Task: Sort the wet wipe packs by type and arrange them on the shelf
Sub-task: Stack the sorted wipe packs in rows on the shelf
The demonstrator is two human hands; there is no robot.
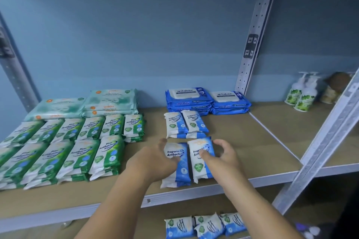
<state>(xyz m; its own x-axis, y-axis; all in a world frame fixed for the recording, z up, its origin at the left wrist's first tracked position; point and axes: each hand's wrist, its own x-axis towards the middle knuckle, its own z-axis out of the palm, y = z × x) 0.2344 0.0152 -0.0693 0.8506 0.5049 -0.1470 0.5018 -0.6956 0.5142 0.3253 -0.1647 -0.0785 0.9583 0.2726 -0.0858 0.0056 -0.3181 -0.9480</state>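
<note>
My left hand (153, 158) grips the left blue pack (181, 161) along its left edge, fingers curled over it. My right hand (223, 153) pinches the right blue pack (198, 169), thumb on its face, fingers curled round its right side. Both packs lie side by side, touching, near the front of the shelf (252, 141), just in front of two more small blue packs (186, 124). Green packs (64, 153) fill the left in rows; big dark blue packs (206, 101) sit stacked at the back
</note>
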